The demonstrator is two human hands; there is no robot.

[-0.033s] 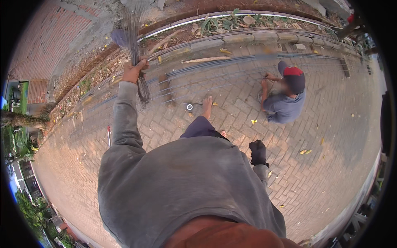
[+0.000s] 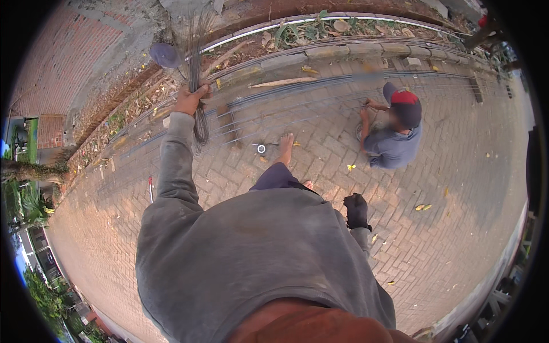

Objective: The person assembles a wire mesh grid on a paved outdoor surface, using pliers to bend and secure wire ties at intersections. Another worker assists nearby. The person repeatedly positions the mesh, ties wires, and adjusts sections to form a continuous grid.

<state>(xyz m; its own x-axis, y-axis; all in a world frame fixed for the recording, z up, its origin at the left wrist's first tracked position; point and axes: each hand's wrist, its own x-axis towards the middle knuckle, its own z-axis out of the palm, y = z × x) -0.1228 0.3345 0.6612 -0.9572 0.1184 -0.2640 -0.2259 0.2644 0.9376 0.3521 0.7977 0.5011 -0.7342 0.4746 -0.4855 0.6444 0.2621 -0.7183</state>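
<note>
My bare left hand [image 2: 191, 100] is stretched forward at the far left, closed around a bundle of thin dark tie wire [image 2: 194, 63]. The strands fan out loosely beyond the fist, and their bent, looped end hangs on the near side. Below the wire, long steel bars [image 2: 274, 91] run across a wooden block [image 2: 227, 123]. On my right, my right hand [image 2: 357, 211] wears a black glove and is curled closed, low beside my body. Whether anything is inside that fist is hidden. My bare foot [image 2: 286, 147] stands on the paving near the bars.
A co-worker [image 2: 394, 137] in a cap crouches at the bars on the right. A small round white thing [image 2: 261, 149] lies by my foot. Beyond the bars run a kerb [image 2: 329, 52] and a white pipe [image 2: 257, 32]. A blue-grey cap-like shape [image 2: 164, 55] shows beside the wire.
My left hand has shifted slightly right and nearer with the wire, whose strands now stand more spread. The blue-grey shape shows more fully. My right hand stays in place.
</note>
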